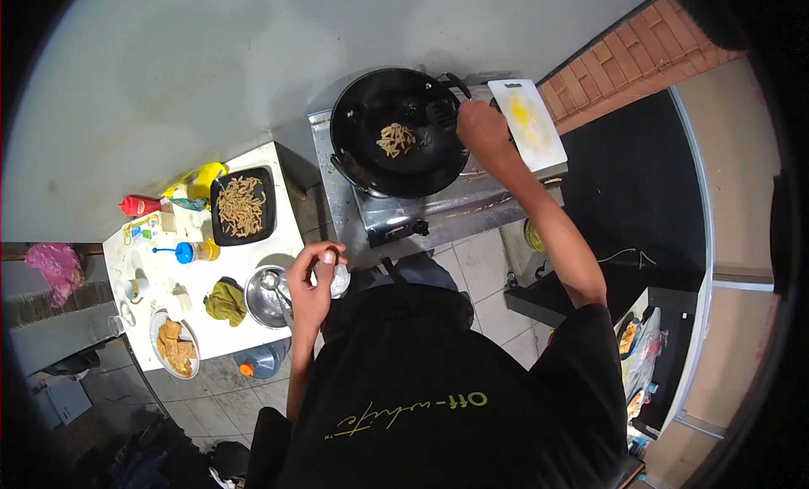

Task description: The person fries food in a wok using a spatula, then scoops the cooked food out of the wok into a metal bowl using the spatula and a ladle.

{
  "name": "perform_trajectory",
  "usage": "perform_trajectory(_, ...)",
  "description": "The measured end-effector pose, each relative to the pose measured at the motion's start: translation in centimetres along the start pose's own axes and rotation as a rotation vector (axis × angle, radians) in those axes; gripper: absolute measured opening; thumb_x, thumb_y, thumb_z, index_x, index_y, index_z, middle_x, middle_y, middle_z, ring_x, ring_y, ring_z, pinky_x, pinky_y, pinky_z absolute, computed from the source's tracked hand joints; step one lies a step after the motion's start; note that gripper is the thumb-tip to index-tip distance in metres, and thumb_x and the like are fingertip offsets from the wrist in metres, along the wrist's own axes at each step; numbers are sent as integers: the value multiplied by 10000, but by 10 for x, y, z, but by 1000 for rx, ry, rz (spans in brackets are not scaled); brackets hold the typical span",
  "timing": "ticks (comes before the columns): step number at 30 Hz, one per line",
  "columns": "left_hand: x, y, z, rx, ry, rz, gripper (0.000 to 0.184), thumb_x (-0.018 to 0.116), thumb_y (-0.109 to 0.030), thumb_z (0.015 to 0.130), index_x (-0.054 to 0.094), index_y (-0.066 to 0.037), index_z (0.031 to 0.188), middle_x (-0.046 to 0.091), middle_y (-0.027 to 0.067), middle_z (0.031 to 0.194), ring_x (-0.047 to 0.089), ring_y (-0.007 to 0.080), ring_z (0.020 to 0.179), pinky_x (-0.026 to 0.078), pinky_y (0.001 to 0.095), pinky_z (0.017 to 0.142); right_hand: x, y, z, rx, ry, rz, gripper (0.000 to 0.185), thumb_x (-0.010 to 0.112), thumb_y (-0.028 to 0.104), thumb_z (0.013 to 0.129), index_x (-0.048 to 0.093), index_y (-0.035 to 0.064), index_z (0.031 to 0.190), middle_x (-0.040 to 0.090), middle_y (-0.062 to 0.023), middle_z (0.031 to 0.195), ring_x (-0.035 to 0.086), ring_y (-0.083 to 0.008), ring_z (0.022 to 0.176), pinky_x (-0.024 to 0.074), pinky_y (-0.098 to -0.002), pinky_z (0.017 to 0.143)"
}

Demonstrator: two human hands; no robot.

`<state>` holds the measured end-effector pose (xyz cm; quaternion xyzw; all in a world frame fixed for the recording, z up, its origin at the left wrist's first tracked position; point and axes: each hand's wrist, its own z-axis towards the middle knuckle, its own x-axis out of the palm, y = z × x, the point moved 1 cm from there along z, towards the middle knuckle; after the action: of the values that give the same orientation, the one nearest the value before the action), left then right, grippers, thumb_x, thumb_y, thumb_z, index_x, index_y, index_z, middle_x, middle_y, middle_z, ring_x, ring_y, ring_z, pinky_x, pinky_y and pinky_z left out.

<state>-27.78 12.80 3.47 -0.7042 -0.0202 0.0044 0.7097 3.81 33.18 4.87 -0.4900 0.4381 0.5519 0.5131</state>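
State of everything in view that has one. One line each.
Wok: on stove, holding a small heap of food strips
Stove: flame hidden, can't tell if lit
Spatula: gripped by right hand, blade over wok
Left hand: fingers curled, grip unclear
Black tray: loaded with strips
Green cloth: crumpled
Jug: capped
Cutting board: yellow-stained

Right hand [485, 133] hides the spatula [442, 113] grip. Left hand [310, 285] covers part of some pale thing [340, 281], no clue what. Can't read the red bottle [140, 205] either, lol.
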Motion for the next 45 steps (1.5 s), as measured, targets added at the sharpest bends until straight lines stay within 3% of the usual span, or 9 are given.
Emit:
perform_trajectory(5, -19, -6, 1, 63, 98, 144, 143, 573, -106, 951, 659, 7, 942, 663, 60, 760, 601, 115, 697, 456, 263, 675, 22, 11, -2, 124, 45, 204, 300, 577, 242, 909, 654, -25, 796, 654, -270, 779, 661, -432, 821, 534, -512, 738)
perform_trajectory(7, -25, -3, 0, 46, 172, 216, 182, 531, -133, 981, 626, 21, 963, 654, 89, 900, 638, 140, 780, 461, 264, 735, 17, 7, 2, 130, 59, 258, 318, 587, 264, 907, 656, -31, 809, 651, -277, 785, 654, -439, 845, 530, -508, 748)
perform_trajectory(10, -24, 3, -2, 19, 109, 144, 182, 533, -131, 980, 629, 23, 964, 657, 92, 902, 638, 138, 780, 462, 265, 739, -3, 2, -3, 110, 96, 247, 302, 587, 243, 905, 645, -47, 843, 662, -282, 842, 653, -450, 825, 540, -506, 732)
perform_trajectory(22, -17, -3, -17, 117, 120, 182, 109, 590, -71, 940, 661, 10, 924, 657, 108, 782, 653, 170, 734, 473, 285, 706, 49, 26, -40, -500, -252, -28, 314, 557, 220, 946, 595, 37, 1198, 609, -155, 800, 667, -279, 688, 541, -389, 569)
perform_trajectory(28, -36, 5, -32, 71, -25, 217, 129, 586, -85, 947, 668, 10, 918, 656, 99, 768, 640, 158, 733, 464, 281, 705, 33, 10, -84, -350, -59, 98, 361, 569, 177, 930, 518, 56, 1267, 616, -171, 840, 661, -339, 743, 541, -427, 619)
perform_trajectory(30, -38, 10, -35, 41, -32, 198, 135, 589, -94, 948, 669, 10, 917, 658, 99, 772, 640, 158, 732, 464, 280, 708, 28, 4, -95, -140, 111, 212, 319, 581, 183, 914, 530, 45, 1197, 636, -201, 873, 649, -406, 778, 525, -491, 653)
perform_trajectory(34, -31, 7, -36, 64, -17, 202, 132, 587, -89, 946, 669, 10, 921, 655, 100, 766, 638, 158, 727, 465, 280, 706, 40, -1, -107, -58, 23, 365, 267, 597, 215, 901, 553, 38, 1096, 652, -247, 876, 638, -452, 806, 503, -536, 684)
perform_trajectory(42, 6, -14, -30, 173, 216, 261, 66, 614, -22, 898, 674, -3, 916, 654, 106, 791, 644, 210, 715, 485, 305, 676, 89, 6, -117, 158, 202, 476, 297, 563, 265, 937, 558, -9, 1053, 652, -286, 825, 629, -471, 824, 490, -546, 720)
perform_trajectory(45, 14, -11, -31, 211, 241, 278, 64, 624, -9, 883, 678, -6, 916, 655, 107, 799, 643, 216, 719, 491, 314, 671, 53, 15, -120, 182, 103, 449, 297, 551, 264, 943, 558, -7, 1062, 655, -285, 830, 629, -475, 816, 492, -546, 708)
